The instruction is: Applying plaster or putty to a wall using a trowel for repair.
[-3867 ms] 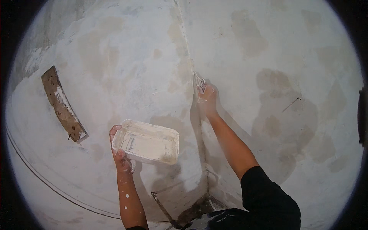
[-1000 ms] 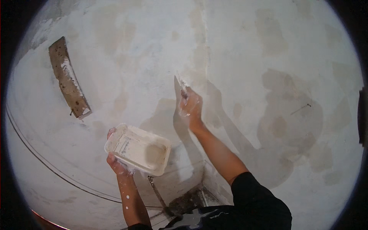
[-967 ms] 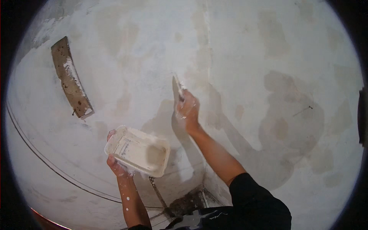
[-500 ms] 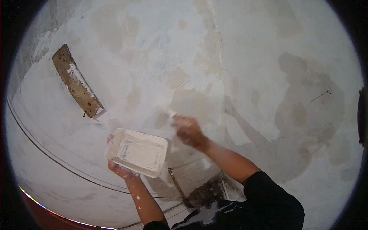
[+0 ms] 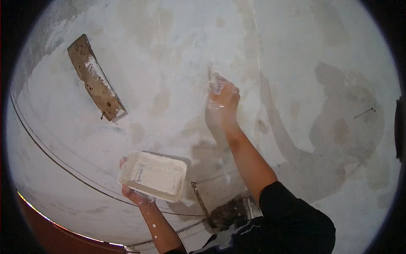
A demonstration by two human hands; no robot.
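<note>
Cream-coloured paste (image 5: 158,170) coats the inside of a shallow tray (image 5: 181,184), held level with the lower wall (image 5: 190,42), left of centre. Left hand (image 5: 136,195): fingers clamped on the tray's left end. Right hand (image 5: 226,101): fingers closed around a blurred scraper (image 5: 216,84), higher up; whether its blade touches the wall cannot be told. Brown board (image 5: 96,78): upper left, tilted.
</note>
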